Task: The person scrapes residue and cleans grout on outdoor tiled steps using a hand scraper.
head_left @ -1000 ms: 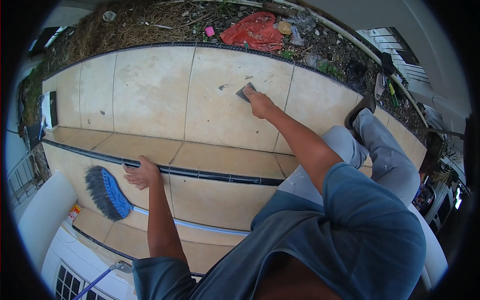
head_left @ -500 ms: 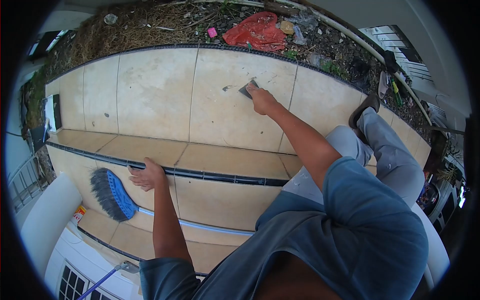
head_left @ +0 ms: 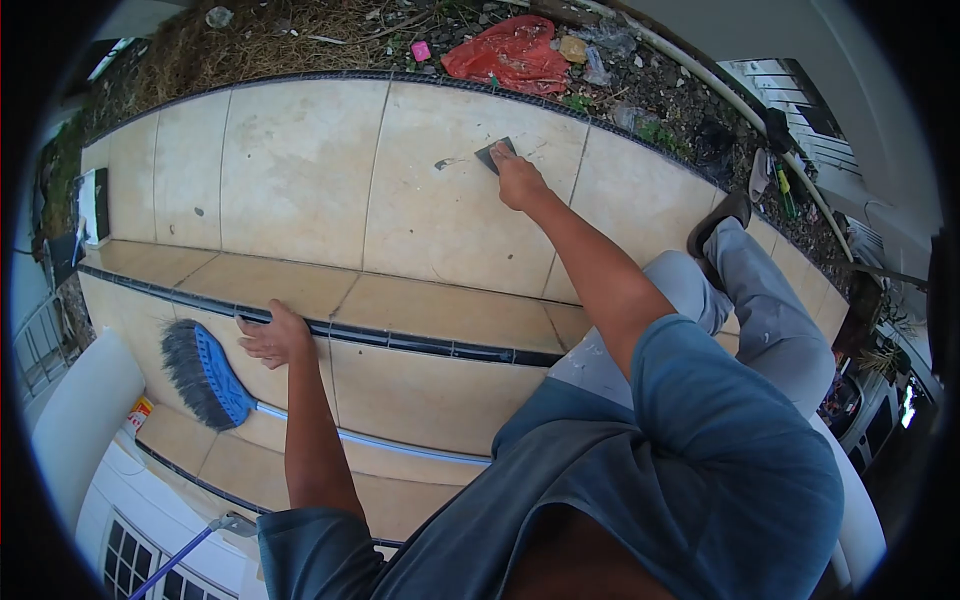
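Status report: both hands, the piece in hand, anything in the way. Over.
Right hand holds dark flat piece on tile. Left hand, fingers spread, at dark step edge. Broom beside left hand; nothing visible blocking the piece.

Right hand (head_left: 520,180), arm (head_left: 600,265) outstretched, grips; left hand (head_left: 280,335) rests, fingers (head_left: 256,346) spread.

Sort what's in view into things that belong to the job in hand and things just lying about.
Apparently in the job:
- flat dark piece, held by the right hand against the floor
- marked floor tile beneath it

Lying about:
- blue broom, untouched, though possibly meant for sweeping
- red plastic bag
- small pink object
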Motion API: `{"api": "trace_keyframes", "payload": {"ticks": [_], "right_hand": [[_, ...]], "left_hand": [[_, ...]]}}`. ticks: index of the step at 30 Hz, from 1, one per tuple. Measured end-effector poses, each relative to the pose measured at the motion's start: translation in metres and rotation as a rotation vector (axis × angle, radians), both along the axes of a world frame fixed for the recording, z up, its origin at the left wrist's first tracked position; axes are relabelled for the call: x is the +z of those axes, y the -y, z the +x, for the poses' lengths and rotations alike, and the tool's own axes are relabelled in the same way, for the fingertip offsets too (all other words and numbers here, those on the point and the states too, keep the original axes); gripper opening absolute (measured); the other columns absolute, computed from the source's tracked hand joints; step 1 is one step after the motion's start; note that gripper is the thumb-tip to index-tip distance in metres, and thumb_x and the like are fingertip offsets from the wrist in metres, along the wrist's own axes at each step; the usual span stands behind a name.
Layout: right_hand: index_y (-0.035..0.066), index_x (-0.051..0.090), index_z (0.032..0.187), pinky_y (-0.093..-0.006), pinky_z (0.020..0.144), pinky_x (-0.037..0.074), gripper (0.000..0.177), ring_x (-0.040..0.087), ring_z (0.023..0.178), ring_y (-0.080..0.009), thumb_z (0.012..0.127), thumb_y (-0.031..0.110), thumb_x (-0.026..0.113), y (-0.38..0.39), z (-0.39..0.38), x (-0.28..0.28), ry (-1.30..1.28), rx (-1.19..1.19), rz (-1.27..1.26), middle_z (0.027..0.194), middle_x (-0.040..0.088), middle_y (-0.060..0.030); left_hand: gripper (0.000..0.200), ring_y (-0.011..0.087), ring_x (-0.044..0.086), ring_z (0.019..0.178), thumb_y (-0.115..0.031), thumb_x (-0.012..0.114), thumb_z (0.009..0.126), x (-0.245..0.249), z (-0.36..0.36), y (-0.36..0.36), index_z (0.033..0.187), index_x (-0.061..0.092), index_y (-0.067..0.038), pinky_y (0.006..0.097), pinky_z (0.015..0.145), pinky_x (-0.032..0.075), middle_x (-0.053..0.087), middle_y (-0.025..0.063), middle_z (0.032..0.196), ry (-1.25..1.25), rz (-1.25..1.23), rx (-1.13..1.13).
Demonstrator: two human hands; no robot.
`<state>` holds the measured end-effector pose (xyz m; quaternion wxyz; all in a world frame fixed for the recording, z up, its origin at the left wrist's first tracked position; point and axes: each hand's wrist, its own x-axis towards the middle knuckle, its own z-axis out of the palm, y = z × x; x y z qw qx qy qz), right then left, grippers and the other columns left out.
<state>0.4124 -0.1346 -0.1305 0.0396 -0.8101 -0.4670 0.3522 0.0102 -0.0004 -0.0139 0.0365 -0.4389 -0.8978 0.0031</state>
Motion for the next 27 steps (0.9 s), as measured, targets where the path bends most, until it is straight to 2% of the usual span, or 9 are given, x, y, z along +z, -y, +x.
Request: {"api": "trace_keyframes", "payload": {"ticks": [4, 10, 13, 19, 25, 27], "right_hand": [[0.001, 0.040, 0.140, -0.0408, 0.100, 0.047, 0.058, 0.054, 0.121, -0.0344, 0.083, -0.005, 0.046, 0.010, -0.003, 0.011, -0.007, 0.020, -0.090, 0.152, 0.035, -0.0133], [0.000, 0.040, 0.141, -0.0406, 0.101, 0.047, 0.058, 0.054, 0.121, -0.0356, 0.084, -0.006, 0.046, -0.003, 0.008, 0.003, 0.009, 0.024, -0.028, 0.152, 0.034, -0.0145], [-0.001, 0.040, 0.140, -0.0407, 0.101, 0.047, 0.057, 0.055, 0.120, -0.0357, 0.084, -0.006, 0.044, 0.016, 0.001, 0.006, 0.006, 0.021, -0.074, 0.152, 0.034, -0.0150], [-0.001, 0.042, 0.139, -0.0415, 0.100, 0.047, 0.054, 0.055, 0.119, -0.0357, 0.085, -0.006, 0.043, 0.008, 0.005, 0.011, 0.000, 0.021, -0.099, 0.152, 0.033, -0.0152], [-0.001, 0.044, 0.137, -0.0422, 0.098, 0.048, 0.052, 0.057, 0.117, -0.0350, 0.085, -0.005, 0.045, 0.005, 0.006, -0.006, 0.044, -0.013, 0.019, 0.150, 0.035, -0.0152], [0.000, 0.045, 0.136, -0.0422, 0.097, 0.049, 0.052, 0.058, 0.115, -0.0350, 0.085, -0.005, 0.045, 0.007, 0.006, 0.002, 0.040, 0.003, -0.037, 0.150, 0.036, -0.0150]], "left_hand": [[0.076, 0.0300, 0.017, 0.144, -0.050, 0.057, 0.079, 0.010, 0.008, 0.000, 0.146, 0.034, -0.023, 0.0547, 0.109, 0.019, 0.023, 0.0194, 0.154, 0.044, 0.008, 0.023], [0.076, 0.0291, 0.017, 0.144, -0.049, 0.058, 0.078, 0.000, -0.002, 0.000, 0.146, 0.033, -0.025, 0.0536, 0.109, 0.020, 0.023, 0.0192, 0.154, -0.016, 0.004, 0.000], [0.076, 0.0282, 0.017, 0.144, -0.049, 0.059, 0.078, 0.012, 0.008, -0.001, 0.146, 0.033, -0.026, 0.0528, 0.109, 0.021, 0.023, 0.0189, 0.155, 0.030, -0.018, 0.033], [0.076, 0.0295, 0.021, 0.142, -0.048, 0.060, 0.077, -0.001, -0.003, -0.001, 0.146, 0.033, -0.027, 0.0536, 0.109, 0.021, 0.025, 0.0196, 0.153, -0.029, 0.023, -0.002], [0.076, 0.0313, 0.022, 0.142, -0.047, 0.061, 0.078, 0.003, -0.003, 0.000, 0.145, 0.034, -0.025, 0.0553, 0.108, 0.022, 0.026, 0.0197, 0.152, 0.016, 0.011, -0.016], [0.075, 0.0318, 0.022, 0.142, -0.047, 0.061, 0.078, 0.007, 0.000, 0.002, 0.145, 0.034, -0.025, 0.0558, 0.108, 0.022, 0.026, 0.0199, 0.152, 0.007, 0.008, -0.008]]}}
